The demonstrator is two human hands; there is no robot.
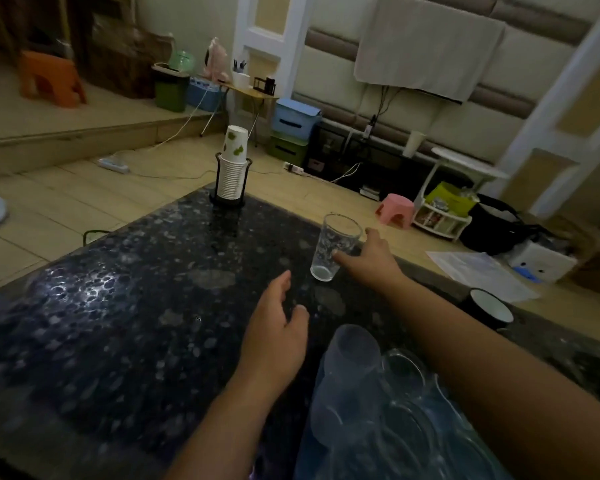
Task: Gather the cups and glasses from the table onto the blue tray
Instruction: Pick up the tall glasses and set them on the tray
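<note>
Reaching across a dark speckled stone desk (118,306) in a dim room: right hand (371,259) stretched toward a clear drinking glass (333,249) standing upright near the far right edge, thumb behind it and forefinger laid against its near side, fingers (343,258) spread around the wall but not yet closed into a grip. Left hand (274,337) hovering lower and nearer, fingers relaxed and apart, holding nothing.

Already gathered at bottom right on the blue tray (326,455): a frosted plastic tumbler (347,372) and several clear glasses (404,370), blurred and hard to count. Left out on the desk: a dark enamel mug with white inside (490,306) beside the right forearm, and a stack of paper cups in a black wire holder (231,171) at the far end.

Likely handling of the clear glass: rigid, thin-walled, breakable, smooth and probably slick, empty and so light, tall enough to tip if nudged near the rim. Best taken around the middle or lower half, thumb opposite the fingers, lifted straight up and set down gently among the others to avoid knocking glass on glass.
</note>
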